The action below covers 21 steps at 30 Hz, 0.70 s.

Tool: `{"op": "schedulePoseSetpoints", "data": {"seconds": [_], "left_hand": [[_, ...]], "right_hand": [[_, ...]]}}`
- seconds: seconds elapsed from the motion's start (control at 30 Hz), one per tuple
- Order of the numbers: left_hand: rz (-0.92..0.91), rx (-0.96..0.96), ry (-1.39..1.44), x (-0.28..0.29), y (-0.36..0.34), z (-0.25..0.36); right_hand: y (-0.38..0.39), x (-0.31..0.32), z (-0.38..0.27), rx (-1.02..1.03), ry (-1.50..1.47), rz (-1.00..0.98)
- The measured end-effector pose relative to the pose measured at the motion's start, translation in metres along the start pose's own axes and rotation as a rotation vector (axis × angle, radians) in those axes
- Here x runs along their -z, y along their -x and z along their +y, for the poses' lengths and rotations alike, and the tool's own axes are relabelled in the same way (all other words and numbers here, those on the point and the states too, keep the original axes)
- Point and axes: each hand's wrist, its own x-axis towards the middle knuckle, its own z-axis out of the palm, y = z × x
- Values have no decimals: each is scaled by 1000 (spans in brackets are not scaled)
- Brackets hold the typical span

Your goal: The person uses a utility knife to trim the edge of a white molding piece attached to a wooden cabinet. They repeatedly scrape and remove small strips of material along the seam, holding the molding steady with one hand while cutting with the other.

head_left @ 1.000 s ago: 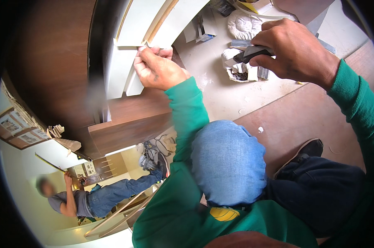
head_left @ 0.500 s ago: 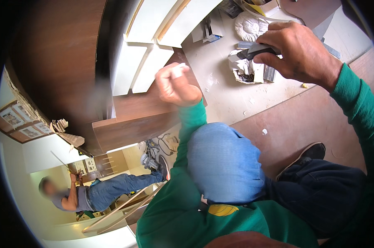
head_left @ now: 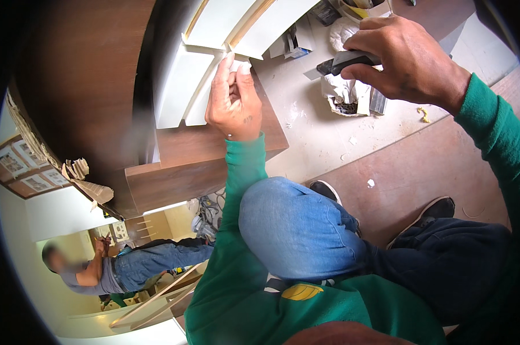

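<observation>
Fingers on the left hand are loose and partly curled: the pointing finger reaches up to the edge of the white panels, the thumb stands apart from it, and nothing shows between them. It looks like the fingertip touches the thin lip there, but I can't tell for sure. The panels come down to the upper left edge of a brown wooden board. They look stiff and smooth, so they may feel a bit slippery. The thin lip looks easy to bend or chip, so a soft pinch close to its edge seems best. The left arm comes up from below, with the wrist almost straight and the hand pointing up. Over to the right, past the board's right corner, a grey and black cutting knife is up above the pale floor. The right hand has it gripped tight, thumb below and fingers on top. The knife looks light and hard, and its thin blade could snap if it gets twisted. The handle, well behind the blade, is the good place to hold. The right arm comes in from the right side, with the back of the hand up and the blade pointing left. Under the knife, a torn white bundle sits on the floor, and a yellow curl lies further right, close to the floor's brown part.
</observation>
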Motion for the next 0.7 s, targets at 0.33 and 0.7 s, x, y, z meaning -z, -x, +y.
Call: {"op": "schedulePoseSetpoints", "data": {"seconds": [0.33,0.7], "left_hand": [[28,-82,-48,-4,-12,-11],[-305,-444,-3,45,-54,6]], "right_hand": [[-12,7,-7,80,18,144],[-46,22,29,396,214,102]]}}
